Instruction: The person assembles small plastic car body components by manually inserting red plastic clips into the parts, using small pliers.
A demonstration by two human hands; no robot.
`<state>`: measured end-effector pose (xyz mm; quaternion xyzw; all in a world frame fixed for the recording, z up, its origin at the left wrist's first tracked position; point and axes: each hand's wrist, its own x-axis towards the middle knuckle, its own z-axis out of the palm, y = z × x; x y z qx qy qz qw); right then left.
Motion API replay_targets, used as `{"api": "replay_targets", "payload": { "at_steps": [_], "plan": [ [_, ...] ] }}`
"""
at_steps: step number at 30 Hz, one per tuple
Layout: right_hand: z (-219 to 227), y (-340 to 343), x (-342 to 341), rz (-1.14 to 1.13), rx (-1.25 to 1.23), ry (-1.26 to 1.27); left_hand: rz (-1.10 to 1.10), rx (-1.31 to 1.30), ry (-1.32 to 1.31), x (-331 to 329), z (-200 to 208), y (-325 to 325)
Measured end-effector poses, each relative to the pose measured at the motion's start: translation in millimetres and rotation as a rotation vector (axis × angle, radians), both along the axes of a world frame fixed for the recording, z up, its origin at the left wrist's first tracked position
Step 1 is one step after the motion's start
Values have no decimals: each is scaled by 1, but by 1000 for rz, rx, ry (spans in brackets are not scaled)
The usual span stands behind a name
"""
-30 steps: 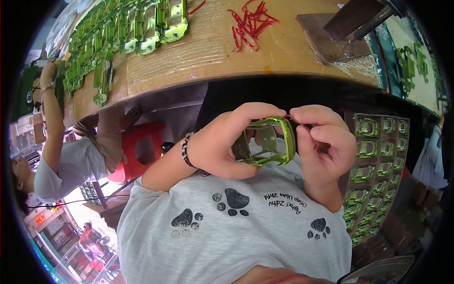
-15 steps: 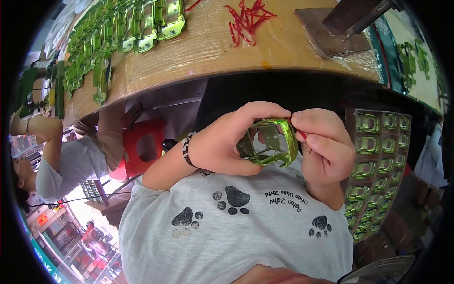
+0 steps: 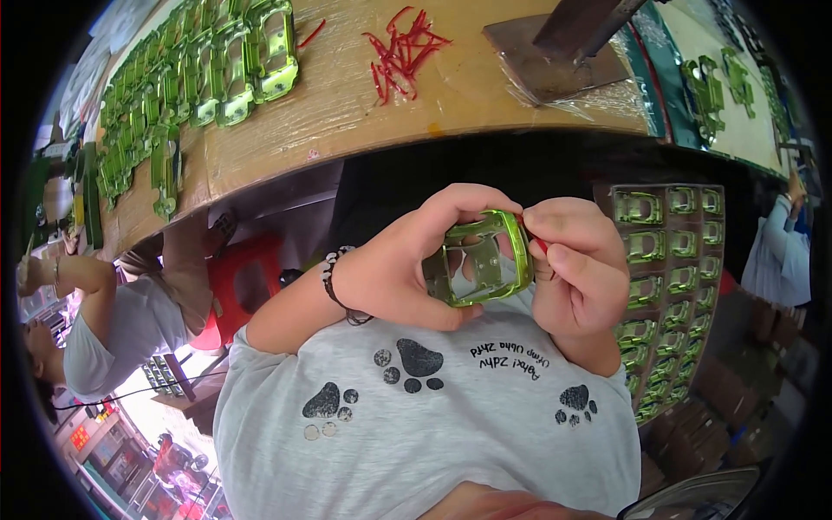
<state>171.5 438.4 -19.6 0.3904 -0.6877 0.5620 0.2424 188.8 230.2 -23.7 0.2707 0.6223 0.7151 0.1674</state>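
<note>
My left hand (image 3: 386, 269) grips a shiny green plastic car-body shell (image 3: 522, 260), thumb below and fingers over its top, in front of my chest. Large openings run through the shell. My right hand (image 3: 582, 264) is closed at the shell's right edge, pinching a thin red plastic strip (image 3: 541, 246) between thumb and forefinger. The strip's other end meets the shell near its upper right corner; my fingertips hide how far it goes in. Beyond, on the table, lies a loose pile of similar red strips (image 3: 400, 54).
Rows of green shells (image 3: 208, 74) cover the left of the wrapped table (image 3: 303, 121). A metal stand (image 3: 555, 61) rises at the right. Below the table edge, a tray of green shells (image 3: 657, 227) stands at my right. Another person (image 3: 130, 303) sits far left near a red stool (image 3: 238, 290).
The whole view has shifted, so the table's things appear farther left and slightly lower. The shell has tilted a little in my left hand; both hands keep their hold.
</note>
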Motion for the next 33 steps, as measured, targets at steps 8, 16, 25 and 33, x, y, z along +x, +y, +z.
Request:
{"api": "replay_targets", "payload": {
  "at_steps": [8, 16, 25, 33],
  "plan": [
    [16, 18, -9, 81, 49, -101, -52, 35, -76, -16, -1, 10],
    [-30, 26, -1, 438, -599, -909, -72, -71, -160, -28, -7, 26],
    [-25, 16, 5, -41, 215, -551, 56, -137, -406, -35, -3, 38],
    [-14, 18, -22, 209, -679, -1110, -230, 497, -872, -79, 12, 25]
  ]
}}
